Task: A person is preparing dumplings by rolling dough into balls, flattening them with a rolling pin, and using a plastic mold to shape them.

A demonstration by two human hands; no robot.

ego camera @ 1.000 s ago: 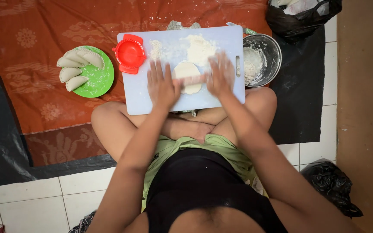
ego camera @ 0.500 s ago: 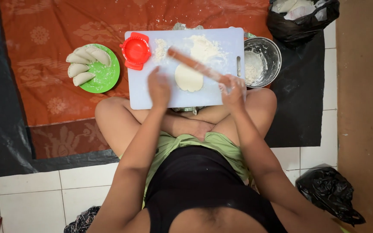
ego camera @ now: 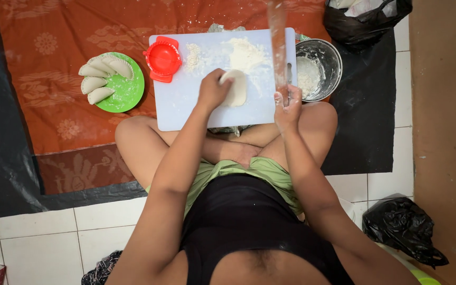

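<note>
A pale blue cutting board (ego camera: 175, 108) rests on my crossed knees, dusted with flour (ego camera: 246, 53). On it lies a flat oval of dough (ego camera: 237, 88); my left hand (ego camera: 212, 89) pinches its left edge. My right hand (ego camera: 287, 108) grips the near end of a wooden rolling pin (ego camera: 278, 42), which is lifted and points away from me along the board's right side. A red dumpling press (ego camera: 163, 58) sits on the board's far left corner.
A green plate (ego camera: 130, 92) holding several folded dumplings lies left of the board on an orange patterned cloth (ego camera: 54, 68). A metal bowl (ego camera: 333, 63) with flour stands right of the board. Black plastic bags lie at the far right top (ego camera: 365, 21) and lower right (ego camera: 402, 227).
Both hands were rolling the pin over the dough. Now the right hand alone has raised the pin to the board's right side, and the left hand has moved onto the dough.
</note>
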